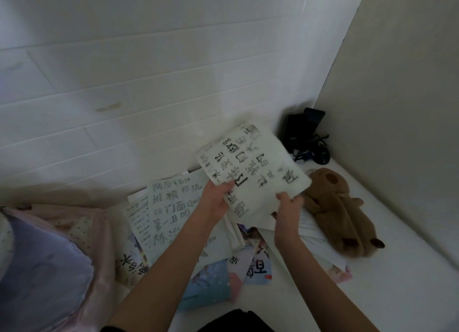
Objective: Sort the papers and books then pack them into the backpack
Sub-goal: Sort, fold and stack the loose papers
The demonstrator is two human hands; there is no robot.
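sheet (255, 168) between both hands' grip

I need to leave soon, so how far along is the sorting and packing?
Early, it seems. Nothing looks packed, and no backpack shows in this view. In hand: the left hand and right hand hold up one sheet with handwriting. Left to do: another written sheet and the colourful booklets lie loosely spread on the bed beside a plush toy.
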